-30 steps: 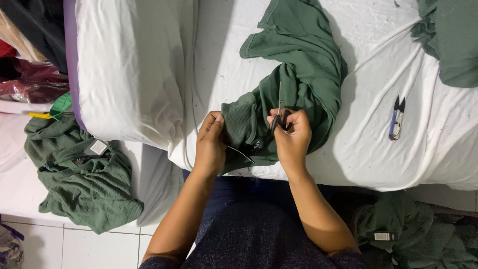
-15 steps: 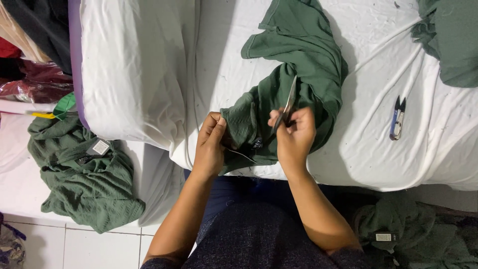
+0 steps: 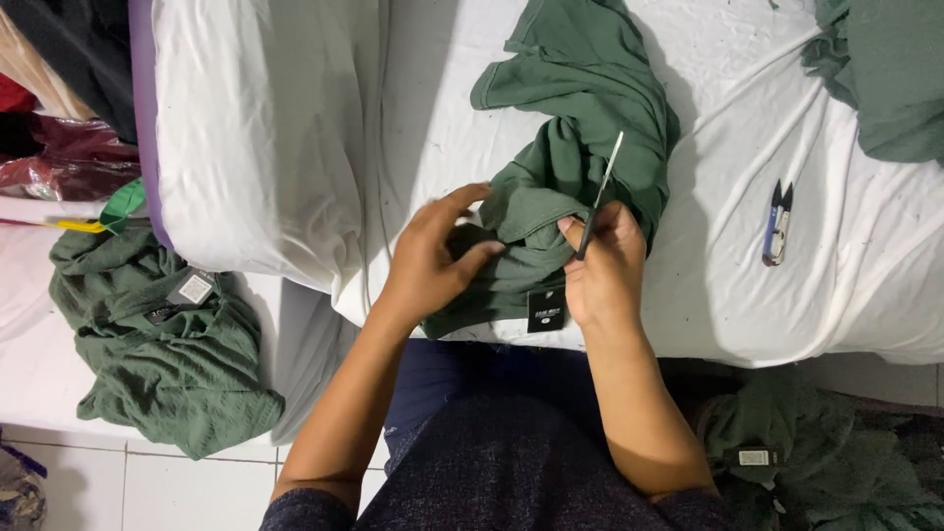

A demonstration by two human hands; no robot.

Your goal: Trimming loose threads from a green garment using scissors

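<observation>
A dark green garment point(image 3: 580, 108) lies crumpled on the white sheet point(image 3: 708, 295), a black tag point(image 3: 547, 308) hanging at its near edge. My right hand point(image 3: 602, 270) pinches a slim metal tool point(image 3: 602, 192) whose blade points up and away over the cloth; its thumb also presses a fold of the garment. My left hand point(image 3: 433, 258) hovers at the garment's left side with fingers spread and nothing in it, fingertips near the fold.
Small thread snips point(image 3: 777, 224) lie on the sheet to the right. A white pillow point(image 3: 265, 128) fills the left of the bed. More green garments lie on the floor at left point(image 3: 157, 344), lower right point(image 3: 816, 462) and on the bed's far right point(image 3: 885, 79).
My left hand has let go of the cloth, opened and drawn back to the left. My right hand has tipped the metal tool up so its blade stands clear above the garment.
</observation>
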